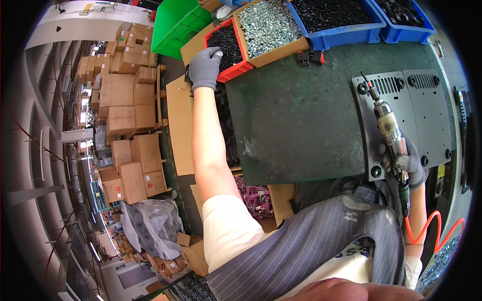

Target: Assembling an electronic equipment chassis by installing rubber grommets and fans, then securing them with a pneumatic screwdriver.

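My left hand, in a grey glove, is at the near left rim of a red bin of small black screws. Its fingers are curled together; whatever they hold, if anything, is hidden. At the right, my gloved right hand is wrapped round an air screwdriver with an orange coiled hose. The tool's bit points up and away, over the far left corner of a dark grey metal plate. That plate has vent slots and round black feet, and a similar plate lies beside it.
Along the far edge of the dark green worktable stand a cardboard box of silver screws, two blue bins of black parts and a green crate. A small black clip-like item lies near them. Stacked cartons stand to the left.
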A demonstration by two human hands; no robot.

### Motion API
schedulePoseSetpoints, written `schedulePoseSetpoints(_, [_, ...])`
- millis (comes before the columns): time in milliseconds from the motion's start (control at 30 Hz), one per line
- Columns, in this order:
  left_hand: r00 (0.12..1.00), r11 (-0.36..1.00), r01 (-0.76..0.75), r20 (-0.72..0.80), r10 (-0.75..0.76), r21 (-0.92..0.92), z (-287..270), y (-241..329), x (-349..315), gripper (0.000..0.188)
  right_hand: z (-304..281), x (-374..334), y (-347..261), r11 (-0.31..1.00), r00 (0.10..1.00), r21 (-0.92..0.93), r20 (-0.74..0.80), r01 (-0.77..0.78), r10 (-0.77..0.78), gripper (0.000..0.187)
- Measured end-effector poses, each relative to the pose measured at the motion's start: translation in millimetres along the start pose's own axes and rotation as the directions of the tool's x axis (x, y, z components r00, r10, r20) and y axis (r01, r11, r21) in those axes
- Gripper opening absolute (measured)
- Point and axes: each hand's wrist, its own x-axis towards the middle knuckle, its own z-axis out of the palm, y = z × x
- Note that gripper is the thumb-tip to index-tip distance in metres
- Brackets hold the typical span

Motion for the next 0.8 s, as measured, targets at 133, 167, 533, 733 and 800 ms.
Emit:
schedulePoseSetpoints(133, [0.996, 0.996, 0.082, -0.038, -0.083, -0.016, -5, -10, 7, 0.024, -2, 2, -3, 1.000, 0.999, -0.019, 0.030, -0.013, 0.014, 0.087])
schedulePoseSetpoints(167, [0.993, 0.994, 0.106, -0.054, -0.108, -0.035, -6, -15, 9, 0.023, -2, 2, -5, 0.999, 0.999, -0.037, 0.035, -0.027, 0.028, 0.088])
schedulePoseSetpoints(533, [0.948, 0.603, 0.283, 0.123, -0.293, -0.745, -8, -8, 9, 0.021, 6, -4, -8, 0.999, 0.998, -0.038, 0.058, 0.025, -0.023, 0.091])
schedulePoseSetpoints(733, [0.741, -0.664, 0.646, 0.519, 0.426, -0.378, 7, 40, -16, 0.021, 4, -7, -6, 0.997, 0.994, -0.027, 0.087, 0.066, -0.063, 0.088])
schedulePoseSetpoints(800, [0.705, -0.639, 0.690, 0.515, 0.488, -0.339, 13, 86, -47, 0.021, 3, -6, -6, 0.986, 0.980, -0.061, 0.137, 0.154, -0.144, 0.087])
